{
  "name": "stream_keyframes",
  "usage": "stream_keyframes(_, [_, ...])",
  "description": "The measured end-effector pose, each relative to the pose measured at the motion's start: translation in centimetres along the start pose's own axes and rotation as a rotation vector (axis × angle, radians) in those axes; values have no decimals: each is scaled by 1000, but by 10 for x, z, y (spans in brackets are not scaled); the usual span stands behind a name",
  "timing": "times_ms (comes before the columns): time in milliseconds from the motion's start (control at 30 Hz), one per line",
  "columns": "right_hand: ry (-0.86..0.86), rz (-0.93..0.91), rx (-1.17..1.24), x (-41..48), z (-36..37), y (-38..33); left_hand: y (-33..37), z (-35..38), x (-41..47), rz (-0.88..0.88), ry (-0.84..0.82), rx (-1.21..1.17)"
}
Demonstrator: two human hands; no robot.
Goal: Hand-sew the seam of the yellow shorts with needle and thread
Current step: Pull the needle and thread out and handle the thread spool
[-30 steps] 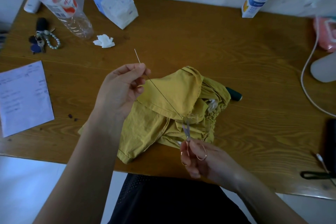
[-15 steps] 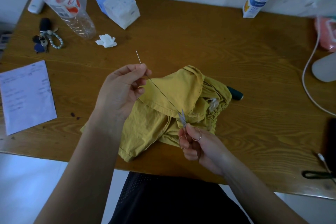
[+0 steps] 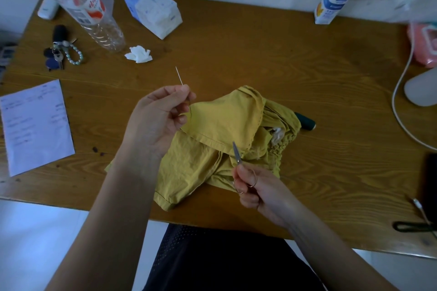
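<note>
The yellow shorts lie crumpled on the wooden table in front of me. My left hand pinches a thin needle between thumb and forefinger, point up, above the shorts' left edge. A short dark thread hangs slack from the needle beside my fingers. My right hand grips small scissors by their ring handles, blades closed and pointing up over the shorts' seam. A dark green thread spool lies behind the shorts.
A plastic bottle, tissue pack, crumpled tissue and keys sit at the back left. A paper sheet lies at the left. A white cable, lotion bottle and pink object are at the right.
The taut thread between needle and shorts is now severed; a short tail hangs slack from the needle. My right hand pulled the scissors slightly back with blades closed.
</note>
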State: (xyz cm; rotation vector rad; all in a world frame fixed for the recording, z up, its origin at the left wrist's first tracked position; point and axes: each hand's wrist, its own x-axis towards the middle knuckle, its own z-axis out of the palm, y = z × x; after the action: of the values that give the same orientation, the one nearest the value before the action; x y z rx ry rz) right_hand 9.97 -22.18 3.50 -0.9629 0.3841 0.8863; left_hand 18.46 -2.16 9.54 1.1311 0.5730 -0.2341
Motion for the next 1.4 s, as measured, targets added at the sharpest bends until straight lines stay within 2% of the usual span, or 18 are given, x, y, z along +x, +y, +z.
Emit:
stream_keyframes(100, [72,-73,-208,-2,-1,1,0,0,-1,0,-1,0])
stream_keyframes(200, [236,-122,-585,-7,-11,0,1,1,0,4,-5,4])
stream_keyframes(300, [325,-162,-927,-13,-29,-5,1,4,0,-1,-11,9])
stream_keyframes(400, [380,-159,-1112,-19,-48,-11,1,9,-1,-12,-19,10])
stream_keyframes(567, [544,-73,-1256,-23,-89,-14,-2,21,-3,-24,-40,39])
stream_keyframes(633, [660,-59,-1319,-24,-105,-9,-3,26,-3,-25,-63,57])
stream_keyframes(733, [845,-72,-1304,-24,-126,0,-5,34,-5,-21,-110,92])
stream_keyframes(833, [931,-17,-1282,-21,-139,7,-8,44,-8,-32,-166,124])
stream_keyframes(1067, [994,13,-1252,-12,-146,3,-10,60,-13,-50,-212,200])
stream_keyframes(1300, [982,-103,-1243,-13,-152,-11,-11,64,-15,-55,-226,236])
stream_keyframes(1400, [966,-92,-1285,-12,-158,-20,-11,67,-16,-57,-223,250])
